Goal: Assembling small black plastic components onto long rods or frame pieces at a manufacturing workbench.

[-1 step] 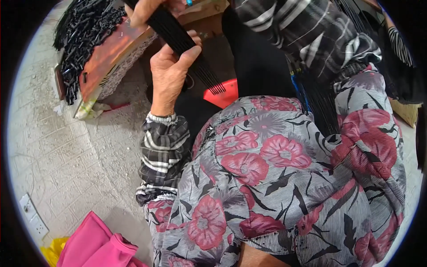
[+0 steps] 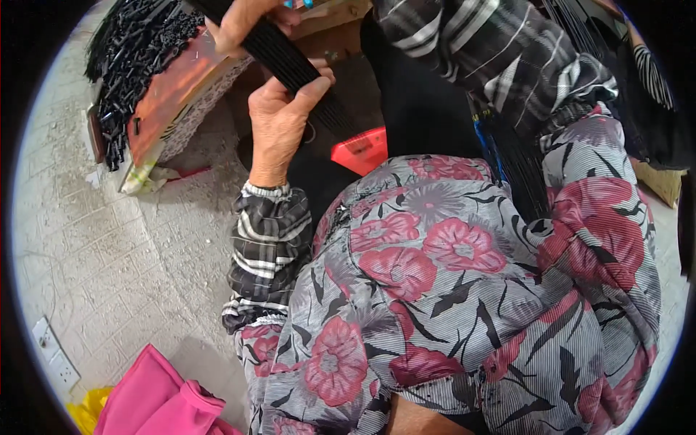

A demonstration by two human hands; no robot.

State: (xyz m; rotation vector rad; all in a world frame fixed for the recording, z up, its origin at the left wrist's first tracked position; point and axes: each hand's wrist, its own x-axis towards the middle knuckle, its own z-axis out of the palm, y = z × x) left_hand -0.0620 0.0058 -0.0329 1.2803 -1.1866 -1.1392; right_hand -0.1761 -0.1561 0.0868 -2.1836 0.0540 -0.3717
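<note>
A bundle of thin, straight black rods [image 2: 279,52] slants from the upper left down toward my lap. My left hand [image 2: 283,119] is wrapped round its lower part, thumb on top. Higher up, my right hand [image 2: 243,25] grips the same bundle; part of it is cut off by the picture's top edge. Below my left hand the rod tips fan out and look blurred over a red plastic thing [image 2: 361,151] between my knees. A small bit of bright blue shows by my right fingers.
At the upper left, a reddish board [image 2: 170,90] carries a heap of short black tube pieces [image 2: 134,65]. More long black strands [image 2: 523,170] lie by my right thigh. Pink cloth [image 2: 156,395], a yellow bag [image 2: 90,409] and a socket strip [image 2: 56,355] are on the dusty floor.
My left hand has shifted very slightly to the right. The lower rod tips, distinct before, are now blurred. Both hands keep their hold on the bundle.
</note>
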